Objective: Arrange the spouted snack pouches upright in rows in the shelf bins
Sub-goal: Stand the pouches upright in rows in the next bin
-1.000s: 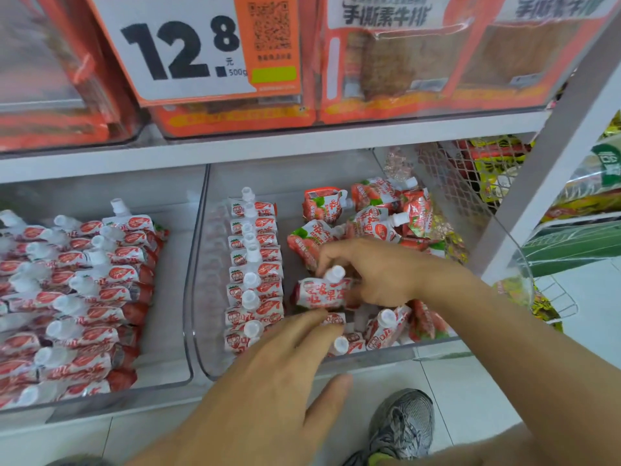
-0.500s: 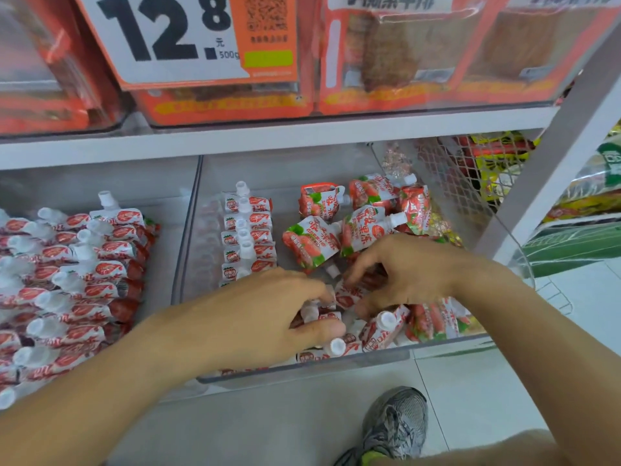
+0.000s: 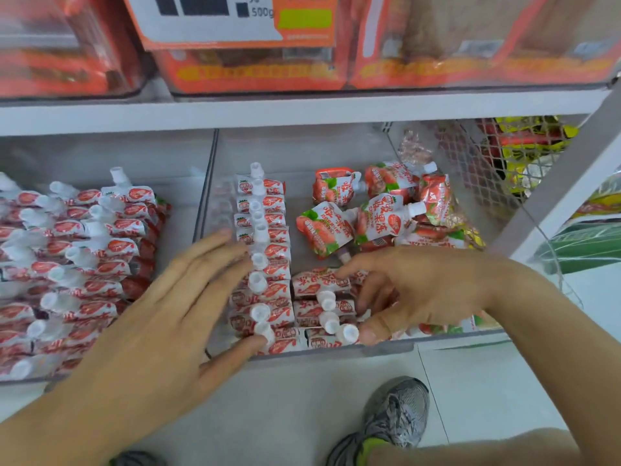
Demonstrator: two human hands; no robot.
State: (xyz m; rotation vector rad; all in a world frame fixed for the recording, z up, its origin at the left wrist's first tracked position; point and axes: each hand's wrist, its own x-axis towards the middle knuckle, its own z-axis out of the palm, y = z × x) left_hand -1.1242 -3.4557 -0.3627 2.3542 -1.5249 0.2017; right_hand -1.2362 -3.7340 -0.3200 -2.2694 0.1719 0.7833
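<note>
Fingers of my right hand (image 3: pixel 420 290) are curling round the short second row of upright pouches (image 3: pixel 322 307) at the clear bin's front wall (image 3: pixel 386 348); my left hand (image 3: pixel 174 317) is lying flat against the first row (image 3: pixel 265 257). Behind, loose glossy pouches (image 3: pixel 369 213) are leaving bare floor; motion is blurring the fingertips.

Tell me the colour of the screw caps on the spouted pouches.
White screw caps on red-and-white spouted pouches; head view.
</note>
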